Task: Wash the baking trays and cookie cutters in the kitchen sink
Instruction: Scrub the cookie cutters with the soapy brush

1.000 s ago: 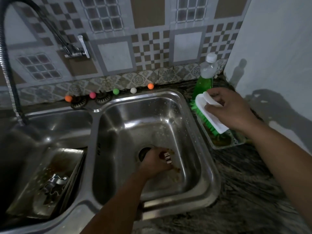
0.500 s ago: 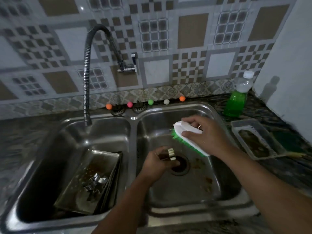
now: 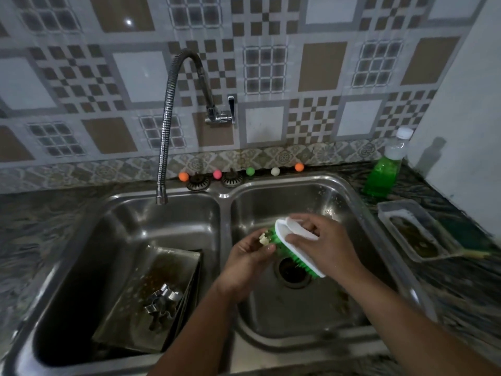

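Over the right basin (image 3: 320,324) of the steel double sink, my left hand (image 3: 245,263) pinches a small metal cookie cutter (image 3: 264,238). My right hand (image 3: 322,244) grips a white scrubbing brush (image 3: 296,251) with green bristles, and the bristles touch the cutter. In the left basin (image 3: 81,280), stacked dirty baking trays (image 3: 141,299) lean at a tilt, with several metal cookie cutters (image 3: 162,302) lying on the top tray.
A flexible tap (image 3: 166,147) hangs over the left basin, its lever (image 3: 231,108) on the tiled wall. A green dish soap bottle (image 3: 385,172) and a clear plastic tray (image 3: 414,232) stand on the counter at the right. Small coloured balls (image 3: 249,171) line the sink's back rim.
My right hand brought the brush from the counter tray to over the right basin. My left hand lifted the cutter from the basin floor up against the bristles.
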